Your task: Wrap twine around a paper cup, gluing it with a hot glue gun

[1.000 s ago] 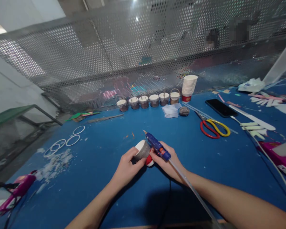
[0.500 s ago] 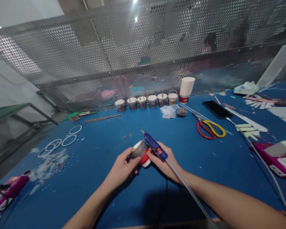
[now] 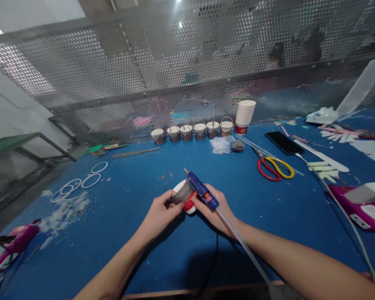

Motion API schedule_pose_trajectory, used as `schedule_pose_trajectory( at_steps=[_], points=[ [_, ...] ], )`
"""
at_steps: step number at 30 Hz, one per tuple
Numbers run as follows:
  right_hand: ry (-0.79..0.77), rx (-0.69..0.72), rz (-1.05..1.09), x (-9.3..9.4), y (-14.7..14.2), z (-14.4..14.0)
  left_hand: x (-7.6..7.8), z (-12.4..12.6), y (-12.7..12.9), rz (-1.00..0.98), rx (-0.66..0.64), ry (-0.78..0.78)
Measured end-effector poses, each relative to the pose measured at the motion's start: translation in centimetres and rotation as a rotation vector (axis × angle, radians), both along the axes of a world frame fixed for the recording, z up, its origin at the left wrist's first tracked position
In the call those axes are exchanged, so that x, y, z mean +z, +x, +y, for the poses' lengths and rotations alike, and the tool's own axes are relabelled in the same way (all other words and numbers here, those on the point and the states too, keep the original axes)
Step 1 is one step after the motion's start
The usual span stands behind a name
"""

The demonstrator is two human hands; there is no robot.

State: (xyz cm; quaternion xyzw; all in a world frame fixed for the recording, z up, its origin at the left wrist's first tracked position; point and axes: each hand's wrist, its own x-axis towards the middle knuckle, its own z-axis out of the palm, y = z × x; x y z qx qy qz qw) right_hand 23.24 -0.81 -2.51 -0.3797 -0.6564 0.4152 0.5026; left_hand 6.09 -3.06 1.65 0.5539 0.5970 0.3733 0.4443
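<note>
My left hand [image 3: 158, 214] grips a small paper cup [image 3: 183, 194] lying on its side, its wall wrapped in grey-brown material and its red base toward me. My right hand [image 3: 215, 209] holds a blue hot glue gun [image 3: 201, 191] right beside the cup, its nozzle pointing away past the cup's white rim. A clear glue stick [image 3: 243, 246] juts back from the gun along my right forearm. Both hands hover low over the blue table [image 3: 128, 233].
A row of wrapped cups [image 3: 193, 131] and a stack of paper cups [image 3: 245, 116] stand at the back by the perforated metal screen. Red-and-yellow scissors [image 3: 273, 166], a phone [image 3: 283, 143], white rings [image 3: 81, 183], scraps and pink glue guns [image 3: 361, 210] lie around.
My hands, cup and glue gun stay together in nearly the same place; the cup has turned slightly in my left hand. The view has shifted a little.
</note>
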Motion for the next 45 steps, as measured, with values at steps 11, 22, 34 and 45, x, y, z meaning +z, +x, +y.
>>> schedule_pose_trajectory(
  at_steps=[11,22,34,45],
  points=[
    [0.124,-0.012,-0.086,0.2,0.1,-0.9,-0.4,-0.3,0.3,0.053,0.065,0.128],
    [0.331,0.165,-0.099,-0.8,0.5,-1.3,-0.8,0.0,1.2,-0.156,0.138,0.104],
    [0.399,0.234,-0.084,0.6,1.2,-1.8,-0.6,1.2,-0.7,-0.414,0.302,0.097],
    [0.075,0.096,-0.214,1.6,1.5,-0.7,-0.2,1.0,-0.8,-0.198,0.256,0.139]
  ],
)
